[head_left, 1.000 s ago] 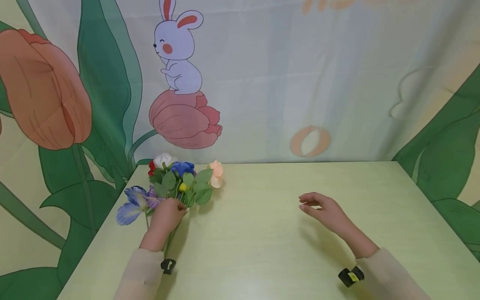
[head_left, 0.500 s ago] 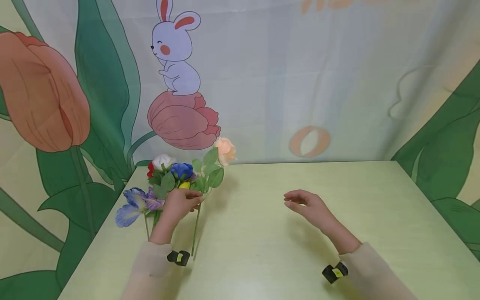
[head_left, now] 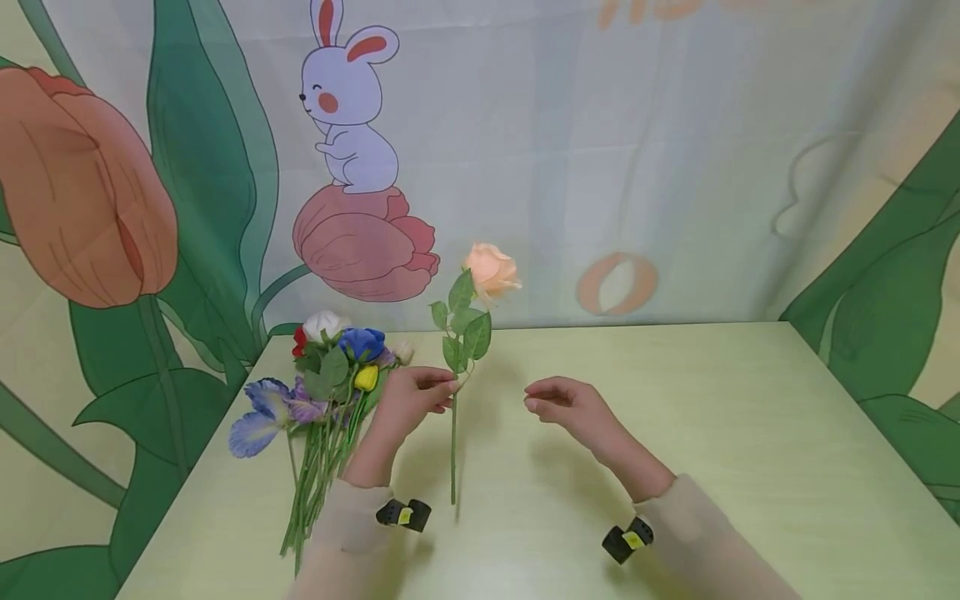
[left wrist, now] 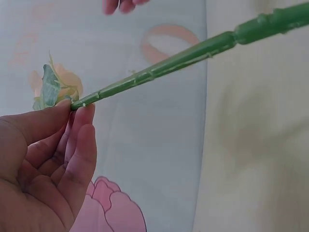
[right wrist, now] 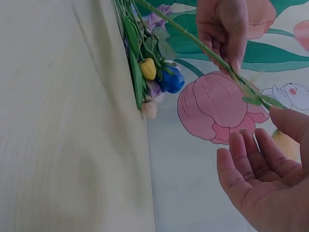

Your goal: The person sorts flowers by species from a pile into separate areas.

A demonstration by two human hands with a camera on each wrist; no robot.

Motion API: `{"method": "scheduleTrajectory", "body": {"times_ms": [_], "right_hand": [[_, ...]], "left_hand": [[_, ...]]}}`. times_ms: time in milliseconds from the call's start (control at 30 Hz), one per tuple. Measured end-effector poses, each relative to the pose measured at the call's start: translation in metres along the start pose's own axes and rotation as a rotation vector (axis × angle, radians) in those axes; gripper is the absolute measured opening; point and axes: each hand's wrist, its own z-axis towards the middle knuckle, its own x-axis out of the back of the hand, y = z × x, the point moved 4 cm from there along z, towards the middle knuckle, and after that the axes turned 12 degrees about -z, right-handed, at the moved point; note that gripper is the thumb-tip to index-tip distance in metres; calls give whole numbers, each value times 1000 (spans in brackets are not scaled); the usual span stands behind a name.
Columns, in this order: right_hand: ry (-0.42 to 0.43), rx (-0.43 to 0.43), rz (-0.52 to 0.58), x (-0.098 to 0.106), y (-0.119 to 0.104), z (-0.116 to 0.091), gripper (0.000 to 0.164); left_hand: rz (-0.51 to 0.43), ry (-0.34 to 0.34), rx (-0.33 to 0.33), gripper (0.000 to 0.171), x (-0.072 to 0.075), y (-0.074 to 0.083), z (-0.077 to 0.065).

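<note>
A peach rose [head_left: 491,272] with green leaves stands nearly upright above the table, its long stem [left wrist: 154,72] hanging below the hand. My left hand [head_left: 412,398] pinches that stem just under the leaves, between thumb and fingertips. In the left wrist view the left hand [left wrist: 53,154] shows the pinch close up, with the bloom partly hidden behind leaves. To the right of the rose, my right hand [head_left: 573,412] hovers with fingers loosely bent and nothing in them. The right wrist view shows the right hand [right wrist: 265,179] with thumb and fingers apart, near the stem but apparently not holding it.
A pile of artificial flowers lies at the table's left: a blue rose [head_left: 362,342], a white flower [head_left: 324,325], a yellow bud [head_left: 366,378] and a blue-purple iris [head_left: 258,417]. A printed curtain [head_left: 525,167] hangs behind the pale table [head_left: 720,433].
My left hand has drawn the peach rose out of the pile, lifting it and carrying it right. The right hand has moved left toward it.
</note>
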Motion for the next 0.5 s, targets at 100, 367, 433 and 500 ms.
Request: {"method": "scheduleTrajectory", "body": {"times_ms": [100,367,433,500], "right_hand": [[-1,8,20,-7,-5,3,36],[11,-46,47,-19,-3,8,32],[19,-49,66,-22,-4,9,32],[24,-53,78,-24,-5,11,32]], "left_hand": [[-29,3,-8,21,-11,4,-1],[-102,-5,-29,20,-34,11,-1],[-107,-10,-33,19,-37,11,-2],[-113,-15,-34,19,-40,11,-2]]}}
